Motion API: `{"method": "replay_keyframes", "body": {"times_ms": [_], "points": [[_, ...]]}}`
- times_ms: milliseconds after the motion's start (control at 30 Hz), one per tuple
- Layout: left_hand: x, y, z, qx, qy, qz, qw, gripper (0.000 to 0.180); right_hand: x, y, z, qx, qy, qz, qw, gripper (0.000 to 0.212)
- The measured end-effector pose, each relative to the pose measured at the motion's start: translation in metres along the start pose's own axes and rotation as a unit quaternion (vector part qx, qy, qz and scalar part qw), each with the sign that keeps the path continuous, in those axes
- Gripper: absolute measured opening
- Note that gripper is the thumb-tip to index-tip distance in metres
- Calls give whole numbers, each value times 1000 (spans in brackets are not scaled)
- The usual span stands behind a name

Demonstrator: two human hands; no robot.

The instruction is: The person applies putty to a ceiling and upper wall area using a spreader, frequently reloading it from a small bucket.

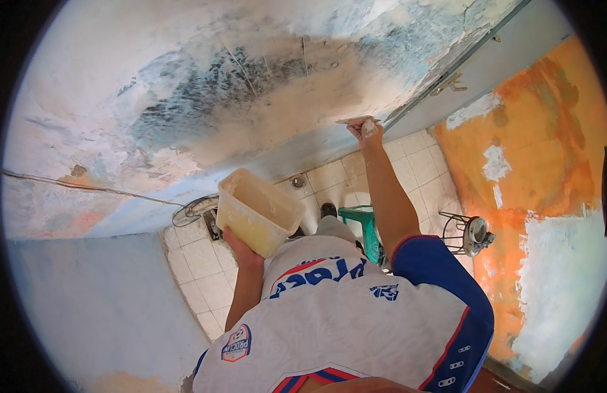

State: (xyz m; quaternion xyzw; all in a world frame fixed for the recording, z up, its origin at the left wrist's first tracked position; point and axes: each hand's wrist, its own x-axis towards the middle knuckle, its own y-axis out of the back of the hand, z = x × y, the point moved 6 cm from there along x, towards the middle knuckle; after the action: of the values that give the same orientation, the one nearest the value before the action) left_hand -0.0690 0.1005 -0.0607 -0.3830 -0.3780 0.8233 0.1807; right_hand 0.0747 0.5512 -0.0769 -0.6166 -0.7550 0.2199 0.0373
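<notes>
My left hand grips the bottom of a pale yellow plastic tub holding beige putty, raised in front of my chest. My right hand reaches up and out, shut on a flat putty knife whose blade lies against the patchy blue and white wall. A wide beige smear of putty covers the wall to the left of the blade. I wear a white shirt with blue sleeves.
Below me lie pale floor tiles, a green stool, a small fan and a wire stand. An orange wall with white patches rises on the right, beside a grey door. A thin cable runs along the left wall.
</notes>
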Motion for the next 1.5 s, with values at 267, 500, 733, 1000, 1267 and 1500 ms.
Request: {"method": "replay_keyframes", "body": {"times_ms": [267, 500, 733, 1000, 1267, 1500], "points": [[-9, 4, -5, 34, 17, 40, 998, 61, -23, -166, -224, 97, 235, -135, 958, 25], [-4, 0, 0, 26, -2, 40, 999, 62, -83, -162, -248, 112, 240, -236, 935, 18], [-8, 9, 1, 27, 3, 58, 998, 63, -14, 5, 61, 51, -28, -116, 992, 24], [-17, 11, 0, 75, 15, 75, 994, 62, 50, 45, 135, 80, -28, -152, 985, 28], [-17, 4, 6, 84, -6, 68, 994, 62, 28, -81, -44, 103, 52, -128, 985, 22], [5, -23, -2, 49, 23, 19, 998, 63, -58, -172, -282, 117, 132, -150, 973, 21]]}}
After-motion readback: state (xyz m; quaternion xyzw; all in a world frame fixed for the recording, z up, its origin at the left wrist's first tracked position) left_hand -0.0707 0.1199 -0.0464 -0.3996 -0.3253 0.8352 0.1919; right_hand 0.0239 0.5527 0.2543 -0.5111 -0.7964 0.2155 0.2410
